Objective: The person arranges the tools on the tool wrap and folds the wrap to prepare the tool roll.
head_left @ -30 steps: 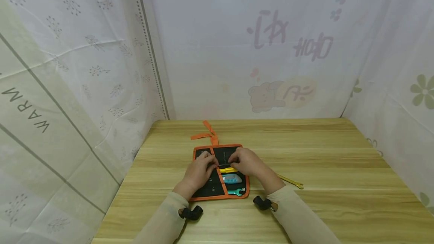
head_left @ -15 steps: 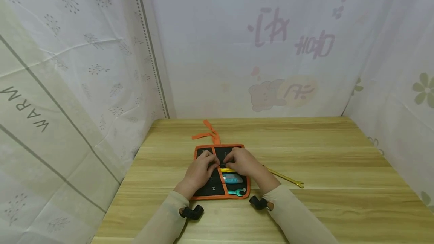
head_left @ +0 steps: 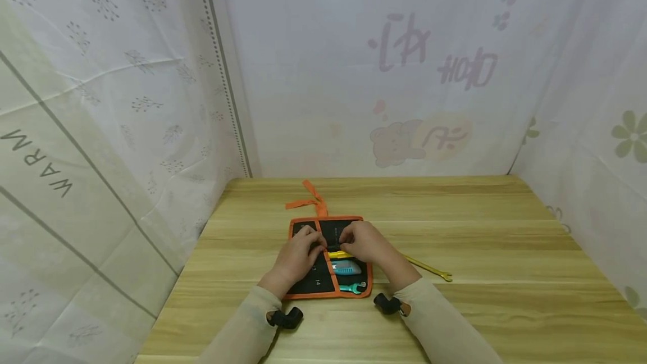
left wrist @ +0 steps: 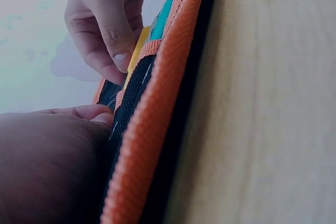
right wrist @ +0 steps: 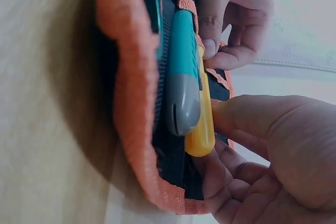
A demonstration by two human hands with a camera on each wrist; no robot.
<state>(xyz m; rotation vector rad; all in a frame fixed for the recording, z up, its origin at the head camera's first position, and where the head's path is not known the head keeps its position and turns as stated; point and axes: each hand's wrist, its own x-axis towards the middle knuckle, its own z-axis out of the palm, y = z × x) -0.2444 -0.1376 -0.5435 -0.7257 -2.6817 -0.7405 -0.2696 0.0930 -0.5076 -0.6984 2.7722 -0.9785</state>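
A black tool pouch (head_left: pixel 327 295) with orange trim lies unfolded. At its middle band my left hand (head_left: pixel 295 254) pinches the pocket edge between thumb and finger; the right wrist view shows this left hand (right wrist: pixel 239 19) above the tools. My right hand (head_left: pixel 368 242) is just to the right, fingertips together on a thin dark tool (head_left: pixel 335 247), mostly hidden by the fingers. Beside them a yellow tool (right wrist: pixel 200 137) and a teal-grey cutter (right wrist: pixel 184 87) sit in pockets. Nearest the front edge is a green wrench (head_left: pixel 352 287).
A yellow wrench (head_left: pixel 429 268) lies on the wooden table (head_left: pixel 505 319) to the right, partly behind my right forearm. Orange ties (head_left: pixel 314 195) stretch from the pouch's back edge. Printed cloth (head_left: pixel 313 72) hangs behind and at both sides.
My right hand moved left toward my left hand, then slightly back to the right. Less of the dark tool shows between the hands than a second ago. My left hand stays in place.
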